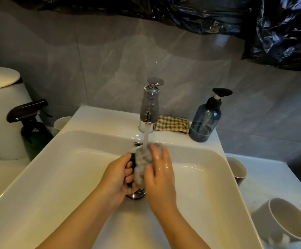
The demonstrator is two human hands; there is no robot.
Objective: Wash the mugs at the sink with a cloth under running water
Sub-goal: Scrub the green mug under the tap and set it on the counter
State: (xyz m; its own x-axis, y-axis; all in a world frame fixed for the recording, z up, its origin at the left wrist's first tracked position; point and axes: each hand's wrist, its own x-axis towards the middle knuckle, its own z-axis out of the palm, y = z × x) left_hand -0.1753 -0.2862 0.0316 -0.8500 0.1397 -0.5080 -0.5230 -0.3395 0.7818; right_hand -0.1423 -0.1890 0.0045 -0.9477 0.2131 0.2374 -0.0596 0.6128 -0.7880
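Observation:
Over the white sink (60, 177), my left hand (118, 174) grips a dark green mug (133, 158) by its handle; most of the mug is hidden. My right hand (161, 169) presses a wet grey cloth (143, 160) against the mug, its fingers wrapped round the cloth. Water runs from the chrome tap (148, 108) onto the cloth. A pale mug (288, 220) lies tilted on the counter at the right. Another pale mug (237, 170) stands at the sink's right edge. A third (61, 123) stands at the left behind the sink.
A checked cloth (172, 124) lies behind the tap. A blue pump bottle (206, 119) stands at the back right. A dark spray bottle (32, 126) and a white lidded bin (0, 112) are on the left. Black plastic sheeting (281, 31) hangs above.

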